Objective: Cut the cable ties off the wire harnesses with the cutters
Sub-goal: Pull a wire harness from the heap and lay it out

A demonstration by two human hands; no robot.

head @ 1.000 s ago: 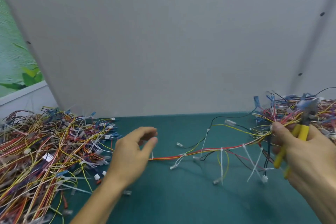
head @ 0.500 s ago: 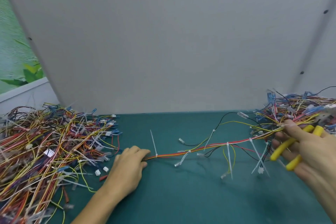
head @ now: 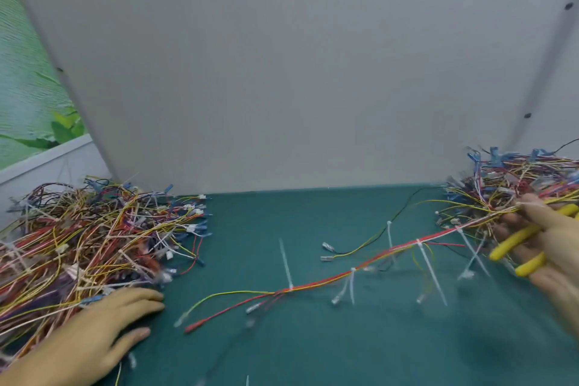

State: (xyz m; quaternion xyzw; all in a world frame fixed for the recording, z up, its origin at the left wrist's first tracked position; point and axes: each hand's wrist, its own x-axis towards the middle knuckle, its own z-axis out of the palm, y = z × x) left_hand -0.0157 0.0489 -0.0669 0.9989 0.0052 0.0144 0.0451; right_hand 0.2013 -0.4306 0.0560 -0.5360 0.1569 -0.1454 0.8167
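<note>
Wire harness (head: 326, 278): one red, orange and yellow bundle, strung slantwise across the green tabletop (head: 313, 351), from its loose near ends at centre front (a red lead and a yellow-green lead, splayed apart on the surface) up to the far right; blur hides whether the middle stretch touches the surface; cable ties (head: 285, 263): white, at least five spaced along the bundle, each looped round it, tails sticking up or hanging down; left hand (head: 91, 335): front left, palm down on the tabletop, fingers straight and holding nothing, fingertips at the near edge of the left pile (head: 94, 238); right hand (head: 556, 241): far right, mid-depth, upper fingers pinching the far end of the harness, the others curled round the cutters (head: 509, 247), of which two yellow handles show and the head is hidden; left pile, further entry: large tangle of multicoloured harnesses with white ties and blue terminals; right pile (head: 526, 175): similar tangle, right rear, just behind the right hand; grey panel (head: 297, 72): upright along the tabletop's back edge; leaf-patterned green wall (head: 25, 97): far left, above a white ledge (head: 47, 160).
</note>
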